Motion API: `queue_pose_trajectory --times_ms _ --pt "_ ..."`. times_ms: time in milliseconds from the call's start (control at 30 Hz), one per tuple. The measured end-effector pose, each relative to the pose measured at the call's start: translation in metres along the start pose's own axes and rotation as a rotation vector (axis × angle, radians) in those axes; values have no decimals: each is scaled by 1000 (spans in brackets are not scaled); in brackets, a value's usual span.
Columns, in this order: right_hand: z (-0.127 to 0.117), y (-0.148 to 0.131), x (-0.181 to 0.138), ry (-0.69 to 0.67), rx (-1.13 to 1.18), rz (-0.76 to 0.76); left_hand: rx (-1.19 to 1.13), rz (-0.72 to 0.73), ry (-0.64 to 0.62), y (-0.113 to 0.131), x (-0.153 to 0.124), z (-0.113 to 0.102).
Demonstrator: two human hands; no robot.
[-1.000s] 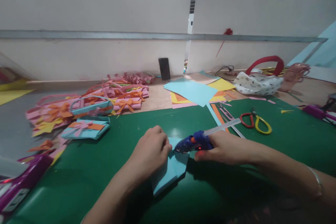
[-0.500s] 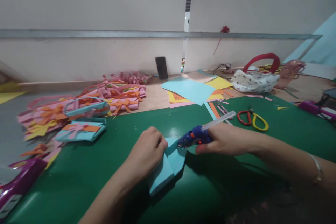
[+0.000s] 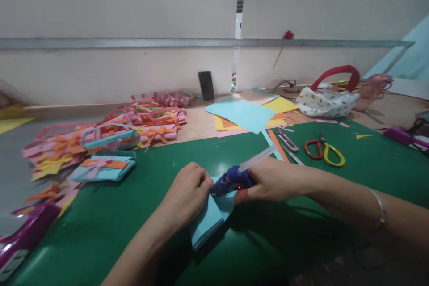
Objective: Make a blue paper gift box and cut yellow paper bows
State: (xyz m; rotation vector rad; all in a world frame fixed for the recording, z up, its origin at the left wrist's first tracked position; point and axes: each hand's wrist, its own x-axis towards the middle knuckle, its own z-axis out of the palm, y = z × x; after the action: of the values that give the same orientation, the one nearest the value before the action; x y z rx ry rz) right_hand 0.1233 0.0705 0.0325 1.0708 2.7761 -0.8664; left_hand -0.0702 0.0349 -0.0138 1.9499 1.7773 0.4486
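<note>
A folded light-blue paper piece (image 3: 208,221) lies tilted above the green mat, its upper left edge pinched in my left hand (image 3: 191,192). My right hand (image 3: 273,178) is wrapped round a blue hot glue gun (image 3: 233,179), which has a translucent glue stick jutting from its back and a small red light. The gun's nozzle is over the paper, close beside my left fingertips. Whether the tip touches the paper, and whether any glue is on it, I cannot tell.
Scissors (image 3: 331,155), a pink cutter (image 3: 287,140) and paper strips lie right of centre. Coloured sheets (image 3: 241,114) and an upright phone (image 3: 205,86) stand behind. Finished paper bags (image 3: 103,166) pile up at left. Purple power strips (image 3: 28,237) sit at both sides; a cloth bag (image 3: 326,102) is back right.
My right hand has moved the glue gun left across the paper, toward my left fingers. The paper's right flap now sits lower and more folded in. My left hand has barely moved.
</note>
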Motion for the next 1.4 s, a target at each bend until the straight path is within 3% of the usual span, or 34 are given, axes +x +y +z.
queue_pose_trajectory --times_ms 267,500,633,733,833,900,1033,1133,1233,1267,1333,1400 --pt "-15 14 -17 -26 26 76 20 -16 -19 3 -2 -1" --pt "-5 7 -7 -28 66 10 52 -14 -19 3 -2 1" --pt "-8 16 -18 9 41 41 64 -4 -24 3 -4 0" --pt "-17 36 -40 74 32 192 87 -7 -18 5 -5 0" --pt "-21 69 -62 293 -84 370 115 -8 4 7 -5 0" --pt "-21 96 -73 400 -238 411 133 -8 19 9 -6 -1" --pt "-19 153 -97 476 -455 484 173 -15 70 11 -10 -6" --pt "-17 169 -117 494 -466 526 178 -28 102 12 -16 -9" --pt "-6 139 -120 625 -450 515 155 -43 123 15 -22 -9" --pt "1 120 -113 760 -358 450 152 -48 143 16 -24 -9" --pt "21 73 -90 806 44 317 150 -43 213 20 -27 -7" --pt "43 27 -59 663 490 281 133 -26 310 24 -30 -5"
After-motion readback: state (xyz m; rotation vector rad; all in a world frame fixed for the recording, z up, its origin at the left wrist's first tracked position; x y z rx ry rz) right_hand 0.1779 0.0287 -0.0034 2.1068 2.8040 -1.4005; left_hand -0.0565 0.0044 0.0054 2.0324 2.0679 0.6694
